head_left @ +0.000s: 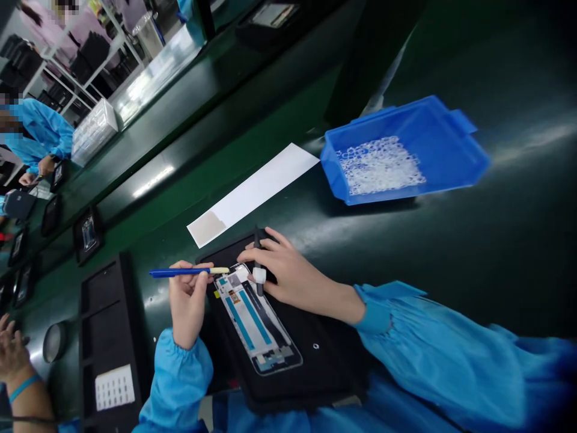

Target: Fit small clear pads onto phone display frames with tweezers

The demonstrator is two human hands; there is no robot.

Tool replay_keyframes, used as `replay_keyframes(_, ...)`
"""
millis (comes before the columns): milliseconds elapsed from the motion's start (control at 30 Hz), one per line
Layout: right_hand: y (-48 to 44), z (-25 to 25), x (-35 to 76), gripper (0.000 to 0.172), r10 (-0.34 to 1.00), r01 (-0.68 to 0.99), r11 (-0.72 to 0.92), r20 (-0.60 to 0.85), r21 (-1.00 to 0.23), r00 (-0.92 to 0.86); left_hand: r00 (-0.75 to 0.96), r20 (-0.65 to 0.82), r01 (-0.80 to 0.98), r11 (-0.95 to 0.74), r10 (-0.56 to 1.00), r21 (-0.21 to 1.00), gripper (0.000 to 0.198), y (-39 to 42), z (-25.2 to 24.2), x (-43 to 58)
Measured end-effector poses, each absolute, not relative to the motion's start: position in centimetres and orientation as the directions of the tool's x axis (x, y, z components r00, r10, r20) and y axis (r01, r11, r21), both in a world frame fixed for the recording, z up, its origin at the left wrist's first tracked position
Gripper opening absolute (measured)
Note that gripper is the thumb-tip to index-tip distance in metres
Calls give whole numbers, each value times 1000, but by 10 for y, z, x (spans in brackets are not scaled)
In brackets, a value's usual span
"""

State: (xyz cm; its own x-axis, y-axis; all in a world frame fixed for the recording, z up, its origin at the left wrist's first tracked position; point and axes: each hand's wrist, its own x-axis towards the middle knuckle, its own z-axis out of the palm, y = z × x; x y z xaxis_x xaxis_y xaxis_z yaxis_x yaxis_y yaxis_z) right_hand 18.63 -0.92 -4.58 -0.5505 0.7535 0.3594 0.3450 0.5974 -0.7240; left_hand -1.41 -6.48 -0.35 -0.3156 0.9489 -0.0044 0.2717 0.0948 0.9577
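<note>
My left hand [188, 304] is closed around a blue pen-shaped stick [180, 272], whose pale yellow end points over the top of a phone frame [256, 322]. Between the fingers of my right hand [288, 270] is a slim black tool [257, 246] with a white piece [259, 275] on it; its exact kind is unclear. The hand rests by the phone's upper right. Blue strips and a dark band run along the open phone, which lies in a black tray [324, 376]. A small white ring [316, 346] lies on the tray, right of the phone.
Beyond the hands are a white paper strip [265, 186] and a blue bin [451, 156] holding many clear rings. A black compartment tray [103, 325] with a white label sheet [114, 388] stands left, near a round dark dish [54, 342] and another person's hand [13, 352].
</note>
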Motion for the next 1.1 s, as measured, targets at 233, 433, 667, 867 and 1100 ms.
replay_keyframes(233,-15,-51,188,32,769,351,588,369,-729,-522,-186,83,490,19,979,871,21,-71,0,-13)
replay_keyframes(433,-17,-55,185,40,777,374,593,384,-713,-499,-80,155,668,-62,985,742,18,-75,3,-11)
replay_keyframes(667,-18,-52,185,39,772,374,601,391,-706,-502,-29,154,731,-84,988,677,18,-74,5,-11)
replay_keyframes(867,-19,-51,187,38,773,375,593,373,-713,-512,-15,136,733,-82,991,675,16,-72,9,-6)
replay_keyframes(1100,-18,-51,187,40,773,370,589,368,-718,-517,-17,138,736,-81,990,672,17,-71,10,-4)
